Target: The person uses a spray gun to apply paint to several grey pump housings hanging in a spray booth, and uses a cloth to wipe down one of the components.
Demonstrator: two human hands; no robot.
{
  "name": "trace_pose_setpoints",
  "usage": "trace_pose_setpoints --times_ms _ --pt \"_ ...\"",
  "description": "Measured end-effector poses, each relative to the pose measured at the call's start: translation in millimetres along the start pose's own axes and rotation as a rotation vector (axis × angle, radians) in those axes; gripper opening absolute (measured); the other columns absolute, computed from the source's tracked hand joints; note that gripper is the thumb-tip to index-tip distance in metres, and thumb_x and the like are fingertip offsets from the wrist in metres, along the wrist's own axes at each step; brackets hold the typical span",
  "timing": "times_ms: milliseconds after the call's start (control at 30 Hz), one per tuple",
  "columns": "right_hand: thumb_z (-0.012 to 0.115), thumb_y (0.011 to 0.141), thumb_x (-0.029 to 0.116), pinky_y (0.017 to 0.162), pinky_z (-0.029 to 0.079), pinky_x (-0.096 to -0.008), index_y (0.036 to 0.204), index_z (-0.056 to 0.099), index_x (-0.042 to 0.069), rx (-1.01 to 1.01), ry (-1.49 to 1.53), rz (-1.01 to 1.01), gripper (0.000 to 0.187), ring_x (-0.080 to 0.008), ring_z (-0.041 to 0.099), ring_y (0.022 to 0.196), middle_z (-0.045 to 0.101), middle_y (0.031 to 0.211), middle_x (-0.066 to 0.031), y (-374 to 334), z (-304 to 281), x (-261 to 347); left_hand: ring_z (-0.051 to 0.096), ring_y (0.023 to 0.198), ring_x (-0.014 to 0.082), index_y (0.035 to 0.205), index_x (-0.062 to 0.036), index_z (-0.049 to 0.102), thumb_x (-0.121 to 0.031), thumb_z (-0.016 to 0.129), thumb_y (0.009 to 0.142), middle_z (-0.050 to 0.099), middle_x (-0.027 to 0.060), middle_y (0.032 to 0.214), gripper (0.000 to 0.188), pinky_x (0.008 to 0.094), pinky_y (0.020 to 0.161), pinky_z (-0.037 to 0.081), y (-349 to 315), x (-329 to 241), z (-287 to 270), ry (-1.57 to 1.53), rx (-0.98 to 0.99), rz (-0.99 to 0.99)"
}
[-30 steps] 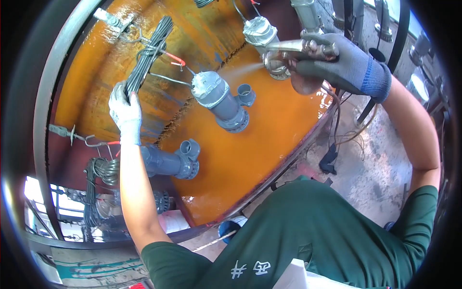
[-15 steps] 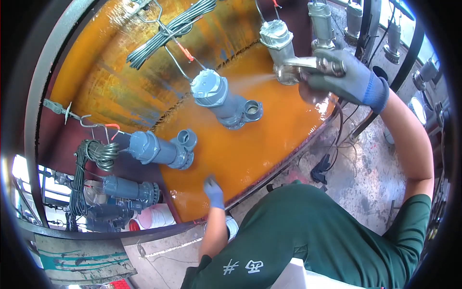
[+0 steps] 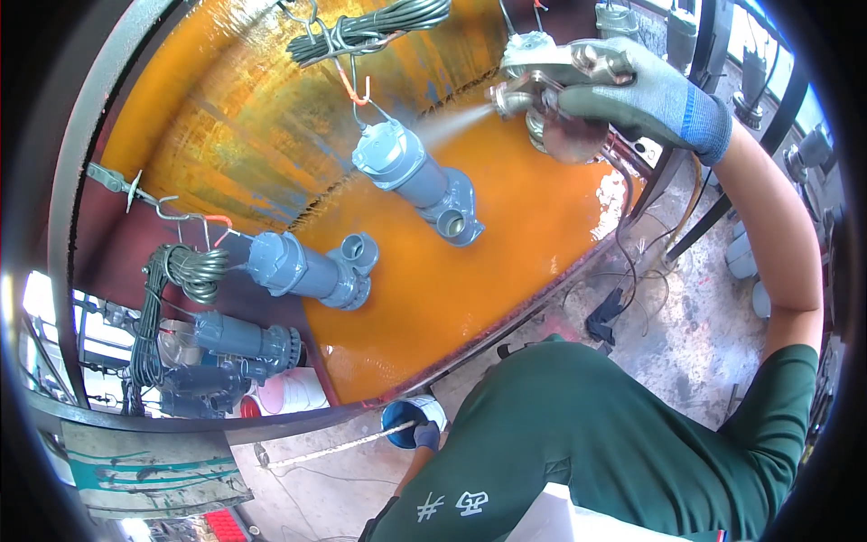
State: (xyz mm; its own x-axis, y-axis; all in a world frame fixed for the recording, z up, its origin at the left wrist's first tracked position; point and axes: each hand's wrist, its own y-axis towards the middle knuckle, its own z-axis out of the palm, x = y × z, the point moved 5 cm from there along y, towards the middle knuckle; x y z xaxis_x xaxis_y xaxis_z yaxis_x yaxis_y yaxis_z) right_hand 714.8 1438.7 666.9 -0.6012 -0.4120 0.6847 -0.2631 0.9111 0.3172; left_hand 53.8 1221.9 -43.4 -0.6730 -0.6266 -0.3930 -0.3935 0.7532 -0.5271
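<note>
So the gloved right hand point(image 3: 641, 95) is gripping a metal spray gun point(image 3: 519, 98), fingers wrapping around it, and a pale mist point(image 3: 456, 125) is streaming left from the nozzle toward the upper part of a grey-blue pump point(image 3: 420, 176). That pump is hanging at a tilt from a hook, over the bright orange floor of a tray-like booth point(image 3: 452, 307), with a bundled dark cable point(image 3: 375, 32) sitting above it. A second pump point(image 3: 302, 271) is hanging to its left, near another coiled cable point(image 3: 185, 271). Meanwhile the gloved left hand point(image 3: 426, 436) is hovering low, right by a bucket point(image 3: 395, 415) with a blue inside and the end of a whitish stick point(image 3: 339, 445). Honestly can't tell whether those fingers are grasping anything, they're showing too small.
</note>
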Motion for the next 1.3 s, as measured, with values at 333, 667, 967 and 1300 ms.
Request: trace_pose_setpoints --times_ms 333,667,967,1300 --pt "0.071 0.096 0.025 0.099 0.052 -0.0344 0.129 0.065 0.001 -0.028 -0.198 -0.146 0.041 -0.018 0.067 0.109 0.073 0.117 -0.0113 4.7 0.4 -9.8 0.072 0.069 0.0317 0.09 -0.0002 0.074 -0.031 0.06 0.094 0.072 0.0182 0.079 0.034 0.0426 0.064 0.057 -65.9 -129.1 -29.5 -0.045 0.12 0.111" --pt "0.068 0.098 0.024 0.101 0.051 -0.0357 0.133 0.063 0.0 0.009 -0.21 -0.148 0.042 -0.02 0.066 0.111 0.07 0.121 -0.014 7.0 -5.6 -33.5 0.07 0.109 0.0397 0.104 -0.0022 0.075 -0.034 0.06 0.093 0.074 0.0243 0.11 0.037 0.0487 0.093 0.053 2.4 4.0 21.0 0.297 0.109 0.075" --pt "0.071 0.096 0.026 0.091 0.054 -0.0319 0.127 0.066 0.001 -0.122 -0.306 -0.039 0.04 -0.0161 0.067 0.101 0.072 0.113 -0.011 3.3 -20.1 -48.1 0.067 0.115 0.04 0.112 -0.0065 0.076 -0.04 0.06 0.091 0.072 0.0232 0.118 0.043 0.0458 0.099 0.051 -3.7 22.9 15.3 0.212 0.218 -0.092" --pt "0.068 0.098 0.023 0.083 0.059 -0.0329 0.123 0.069 -0.001 -0.084 -0.311 0.076 0.035 -0.0141 0.07 0.095 0.074 0.11 -0.0112 7.5 -21.8 -58.5 0.066 0.117 0.0388 0.113 -0.011 0.078 -0.041 0.057 0.092 0.071 0.0216 0.122 0.042 0.0449 0.101 0.05 23.8 0.5 29.5 0.211 0.196 0.109"
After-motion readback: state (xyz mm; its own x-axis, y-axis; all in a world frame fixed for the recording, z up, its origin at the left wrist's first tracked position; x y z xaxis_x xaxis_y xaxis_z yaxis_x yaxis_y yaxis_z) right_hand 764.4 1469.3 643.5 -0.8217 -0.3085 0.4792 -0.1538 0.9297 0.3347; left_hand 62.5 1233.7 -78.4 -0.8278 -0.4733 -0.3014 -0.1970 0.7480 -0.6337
